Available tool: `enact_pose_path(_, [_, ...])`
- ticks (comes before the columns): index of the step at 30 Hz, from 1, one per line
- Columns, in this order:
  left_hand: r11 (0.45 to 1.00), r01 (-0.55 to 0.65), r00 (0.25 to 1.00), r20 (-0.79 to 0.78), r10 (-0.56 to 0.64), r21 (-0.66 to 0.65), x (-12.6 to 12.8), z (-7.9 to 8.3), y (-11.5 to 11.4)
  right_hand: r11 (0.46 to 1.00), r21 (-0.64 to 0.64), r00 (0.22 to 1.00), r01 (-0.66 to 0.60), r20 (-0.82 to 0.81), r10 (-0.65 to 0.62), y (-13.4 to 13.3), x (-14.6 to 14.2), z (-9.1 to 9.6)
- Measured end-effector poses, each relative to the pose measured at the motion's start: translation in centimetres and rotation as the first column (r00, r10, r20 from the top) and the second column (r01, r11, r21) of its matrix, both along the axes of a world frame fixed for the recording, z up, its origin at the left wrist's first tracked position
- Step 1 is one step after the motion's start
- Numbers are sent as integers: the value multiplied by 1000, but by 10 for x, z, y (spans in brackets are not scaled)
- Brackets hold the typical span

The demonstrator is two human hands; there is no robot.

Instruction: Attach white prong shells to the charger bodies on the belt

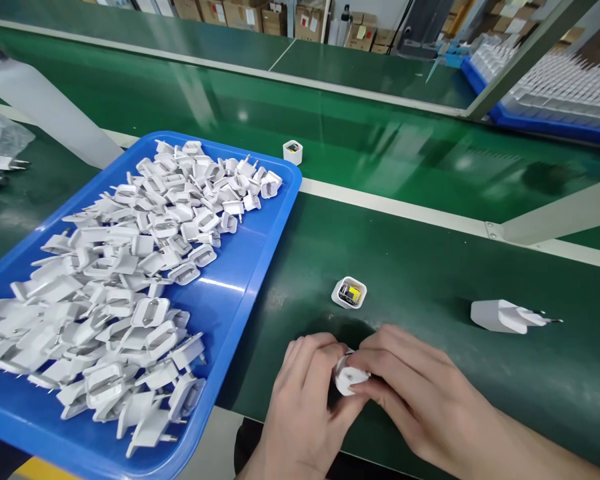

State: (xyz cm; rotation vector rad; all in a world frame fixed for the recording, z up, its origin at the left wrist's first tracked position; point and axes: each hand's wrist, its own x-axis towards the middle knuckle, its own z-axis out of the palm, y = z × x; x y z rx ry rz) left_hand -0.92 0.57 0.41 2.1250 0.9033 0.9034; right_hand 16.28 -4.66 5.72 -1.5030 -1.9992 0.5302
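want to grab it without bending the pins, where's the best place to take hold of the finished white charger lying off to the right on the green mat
Take the finished white charger by its blocky body at the left end, a pinch grip from above across the two long flat sides. It lies on its side on the green mat with its pins pointing right, so come from above or the left. Nothing crowds it; the right hand is nearest.

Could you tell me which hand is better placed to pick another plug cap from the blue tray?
Left, probably. The left hand lies nearer the blue tray; the right hand is farther, though both hold the white charger piece.
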Motion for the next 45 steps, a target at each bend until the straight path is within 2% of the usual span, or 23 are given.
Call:
enact_pose_path(11, [998, 38, 999, 20, -37, -53, -1, 0, 1, 999, 30, 988, -26, 156, 21, 1, -3, 1])
enact_pose_path(16, [995, 56, 998, 28, -54, -76, -3, -1, -1, 988, 149, 961, -45, 276, 2, -3, -10, -10])
enact_pose_path(20, [991, 70, 997, -13, -72, -112, -3, -2, -3, 989, 142, 934, -35, 356, -18, -2, -6, -8])
enact_pose_path(23, [993, 35, 998, -53, -42, -117, -3, -2, -4, 991, 120, 879, 51, 465, -102, -11, 17, 8])
enact_pose_path(26, [991, -4, 999, -39, -2, -134, -4, -1, -6, 975, 131, 773, 179, 594, -222, -33, 52, 34])
enact_pose_path(29, [993, -33, 999, -42, 29, -109, -1, 2, -7, 930, 247, 664, 272, 651, -368, -51, 75, 65])
enact_pose_path(31, [996, -57, 995, -82, 52, -66, 7, 7, -3, 908, 306, 652, 285, 633, -418, -47, 74, 82])
enact_pose_path(34, [988, -121, 969, -203, 137, 91, 26, 17, 10, 929, 308, 720, 206, 595, -357, -10, 57, 95])
enact_pose_path(37, [962, -121, 910, -359, 206, 244, 40, 26, 26, 960, 254, 770, 118, 587, -250, 60, 39, 96])
enact_pose_path(39, [959, -86, 889, -414, 196, 269, 39, 30, 30, 969, 146, 749, 200, 615, -248, 113, 37, 95])
enact_pose_path(41, [965, -65, 903, -396, 165, 255, 30, 30, 26, 929, 61, 693, 364, 649, -314, 161, 45, 95])
enact_pose_path(43, [976, -66, 934, -330, 133, 206, 16, 25, 16, 890, 14, 657, 456, 669, -347, 195, 58, 94])
enact_pose_path(45, [987, -87, 960, -254, 120, 135, 2, 15, 5, 875, -42, 653, 483, 683, -327, 215, 72, 89])
